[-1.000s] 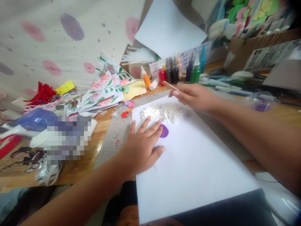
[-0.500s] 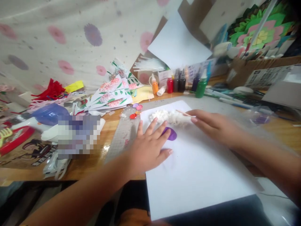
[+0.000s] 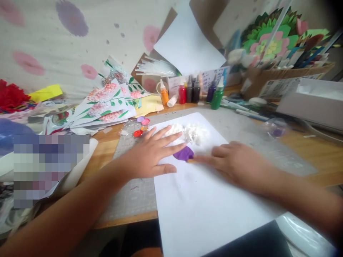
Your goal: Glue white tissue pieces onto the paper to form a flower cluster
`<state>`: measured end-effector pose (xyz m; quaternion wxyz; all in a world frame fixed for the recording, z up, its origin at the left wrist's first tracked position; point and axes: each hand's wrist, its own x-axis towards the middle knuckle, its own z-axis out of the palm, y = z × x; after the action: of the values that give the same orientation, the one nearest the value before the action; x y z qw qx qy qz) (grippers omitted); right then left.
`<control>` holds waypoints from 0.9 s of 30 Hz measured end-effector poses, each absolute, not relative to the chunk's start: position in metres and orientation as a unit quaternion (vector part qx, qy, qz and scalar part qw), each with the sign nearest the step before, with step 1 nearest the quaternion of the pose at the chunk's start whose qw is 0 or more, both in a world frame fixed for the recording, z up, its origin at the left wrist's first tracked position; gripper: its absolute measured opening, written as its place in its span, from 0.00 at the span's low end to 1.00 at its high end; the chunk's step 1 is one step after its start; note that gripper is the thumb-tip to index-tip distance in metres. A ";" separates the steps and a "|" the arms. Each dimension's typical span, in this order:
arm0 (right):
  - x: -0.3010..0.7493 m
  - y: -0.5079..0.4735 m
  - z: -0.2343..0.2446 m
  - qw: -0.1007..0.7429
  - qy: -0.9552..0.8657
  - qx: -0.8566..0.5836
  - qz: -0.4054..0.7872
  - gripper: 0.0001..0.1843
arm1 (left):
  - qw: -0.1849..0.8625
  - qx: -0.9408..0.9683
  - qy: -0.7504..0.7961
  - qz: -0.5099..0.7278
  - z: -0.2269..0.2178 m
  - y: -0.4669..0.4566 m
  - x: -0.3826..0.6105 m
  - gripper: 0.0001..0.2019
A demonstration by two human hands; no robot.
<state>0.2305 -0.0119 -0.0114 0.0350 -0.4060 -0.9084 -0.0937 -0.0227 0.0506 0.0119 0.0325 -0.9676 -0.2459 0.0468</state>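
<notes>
A large sheet of white paper (image 3: 214, 217) lies under both hands. My left hand (image 3: 158, 153) rests flat on its left side, fingers spread, with fingertips beside a purple patch (image 3: 183, 154) that looks like wet paint. My right hand (image 3: 233, 160) is closed on a thin wooden stick (image 3: 191, 161), whose visible part is at the right edge of the purple; most of the stick is hidden by the fingers. Just beyond the hands, small white crumbly pieces (image 3: 197, 134) sit in two clusters on the sheet, the left one partly covered by my left fingers.
A clear palette (image 3: 128, 129) with red, pink and purple paint lies left of the paper. Paint bottles (image 3: 217, 96) stand behind it. Flower pictures (image 3: 104, 107) lie back left. A grey cutting mat (image 3: 125, 200) is underneath. A brush box (image 3: 289, 76) stands back right.
My right hand has come down and nearer, bringing the stick from the white pieces to the purple patch. The patch now has a more uneven right edge. My left hand stays spread. The view has shifted right.
</notes>
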 end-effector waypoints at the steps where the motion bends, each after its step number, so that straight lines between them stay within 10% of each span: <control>1: 0.232 -0.013 -0.013 0.054 -0.910 -0.401 -0.088 0.28 | 0.025 -0.968 -0.244 0.049 0.011 0.051 -0.025 0.30; 6: 0.239 -0.015 -0.018 0.163 -0.850 -0.497 -0.056 0.24 | 0.014 -0.968 -0.245 0.060 0.009 0.049 -0.028 0.27; 27: 0.207 -0.016 -0.024 0.066 -0.891 -0.446 -0.055 0.30 | -0.004 -0.960 -0.270 0.076 0.016 0.030 -0.026 0.26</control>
<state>0.2074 -0.0158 -0.0238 0.0660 -0.4458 -0.8910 -0.0548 -0.0265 0.0296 0.0156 -0.0045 -0.9598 -0.2701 0.0758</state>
